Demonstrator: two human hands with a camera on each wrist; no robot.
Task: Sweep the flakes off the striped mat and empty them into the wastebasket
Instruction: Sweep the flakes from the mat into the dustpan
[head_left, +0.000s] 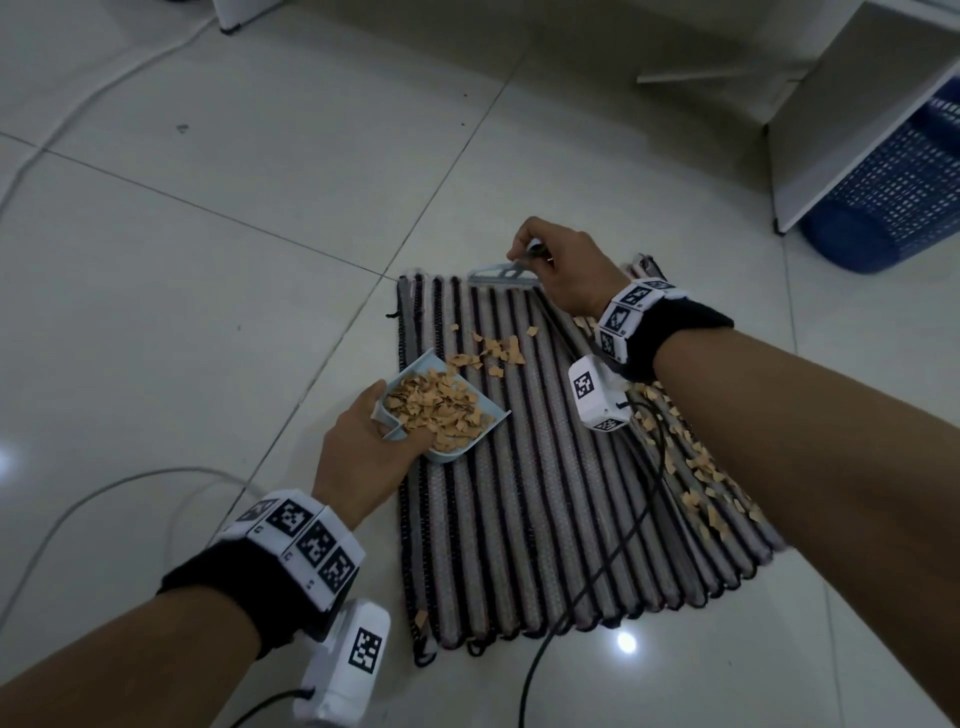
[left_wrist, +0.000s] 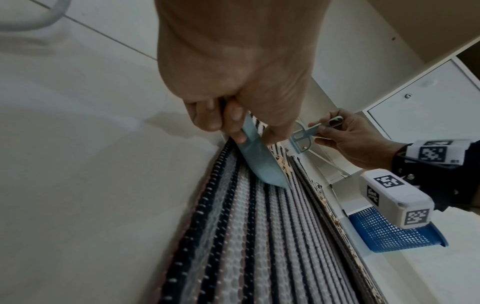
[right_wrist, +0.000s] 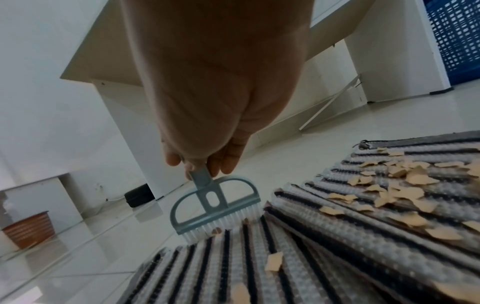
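My left arm reaches forward and inward, the left hand (head_left: 371, 449) low over the near-left part of the black-and-grey striped woven mat (head_left: 540, 519). Its grip is curled round the back wall of a pale blue plastic dustpan (head_left: 452, 452), thumb over the rim and fingers (left_wrist: 235, 123) folded beneath; the pan's front lip rests on the mat. A heap of tan paper-like flakes (head_left: 436, 408) fills the pan just ahead of that grip.

My right arm stretches further out, wrist bent down, the right hand (head_left: 566, 270) at the mat's far edge. Its grip pinches the thin handle of a small grey-blue plastic brush with white bristles (right_wrist: 215, 207), fingertips (right_wrist: 226, 162) pressed together on the stem. The bristles touch the far end of the mat, directly below the grip.

More loose flakes lie between the two grips, just beyond the pan's mouth, and a longer scatter lies under my right forearm, on a second striped layer that overlaps the mat's right side (right_wrist: 405, 195).

The blue mesh plastic wastebasket (head_left: 893, 197) sits on the tiled floor (head_left: 208, 260), well apart to the right of the right grip, tucked partly under white furniture (head_left: 852, 104).
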